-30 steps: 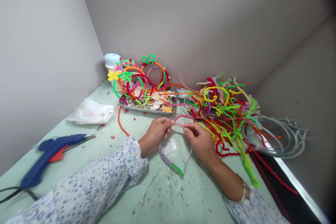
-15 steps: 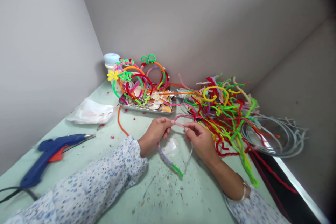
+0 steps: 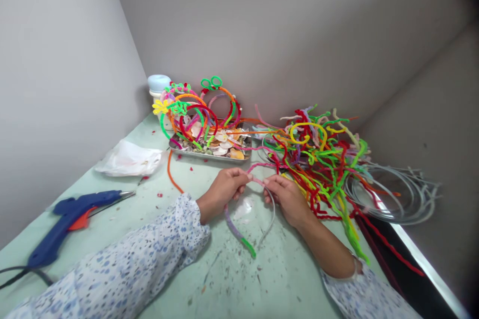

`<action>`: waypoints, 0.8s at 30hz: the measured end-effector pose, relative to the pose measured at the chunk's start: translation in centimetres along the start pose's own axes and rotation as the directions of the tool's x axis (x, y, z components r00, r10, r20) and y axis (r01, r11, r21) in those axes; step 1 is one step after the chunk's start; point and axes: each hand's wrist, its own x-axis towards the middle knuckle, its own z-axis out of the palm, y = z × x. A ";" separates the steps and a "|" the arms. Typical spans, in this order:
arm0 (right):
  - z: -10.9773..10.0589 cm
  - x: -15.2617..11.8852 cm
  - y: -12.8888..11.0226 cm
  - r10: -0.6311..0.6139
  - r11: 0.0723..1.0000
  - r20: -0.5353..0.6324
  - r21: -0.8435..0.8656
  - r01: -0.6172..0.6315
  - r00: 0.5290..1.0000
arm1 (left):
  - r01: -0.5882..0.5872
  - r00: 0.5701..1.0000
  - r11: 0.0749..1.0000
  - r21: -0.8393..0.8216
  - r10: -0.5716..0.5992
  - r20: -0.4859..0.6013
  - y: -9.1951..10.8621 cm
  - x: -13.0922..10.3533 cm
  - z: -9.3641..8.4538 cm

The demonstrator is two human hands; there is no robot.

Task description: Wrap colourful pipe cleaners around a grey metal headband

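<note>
Between my hands is a headband [image 3: 234, 230], partly wrapped in fuzzy pipe cleaner: green at one tip, then purple, then pink near the top. Its other side is bare grey band, curving down beneath my right hand. My left hand [image 3: 224, 188] is closed, pinching the wrapped part near the top. Thumb and fingers of my right hand [image 3: 286, 197] pinch the band a short way to the right. A loose pink pipe cleaner [image 3: 262, 165] runs from the top of the headband toward the pile behind.
Finished headbands [image 3: 198, 109] stand in a metal tray [image 3: 209, 156] of shells. At the right lie tangled pipe cleaners [image 3: 322, 159] and bare headbands [image 3: 396, 204]. On the left are a blue glue gun [image 3: 71, 219], a white plastic bag [image 3: 129, 158] and a blue-lidded container [image 3: 159, 83].
My right hand has shifted slightly along the band, and more of the bare grey side shows. The headband has turned a little, its green tip moving left.
</note>
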 end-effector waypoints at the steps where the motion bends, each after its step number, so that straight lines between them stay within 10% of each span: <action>1: 0.0 0.0 0.0 0.000 1.000 0.003 -0.001 0.000 1.000 | 0.000 1.000 1.000 -0.001 0.000 -0.004 0.0 0.0 0.0; 15: 0.6 -0.4 -1.3 -0.127 0.926 -0.021 -0.361 0.111 0.992 | 0.013 0.999 1.000 0.013 -0.013 -0.038 0.1 0.0 0.1; 24: 0.4 -0.7 -0.6 -0.388 0.638 0.006 -0.720 0.273 0.922 | 0.005 0.999 1.000 0.019 -0.004 -0.040 0.0 0.1 0.1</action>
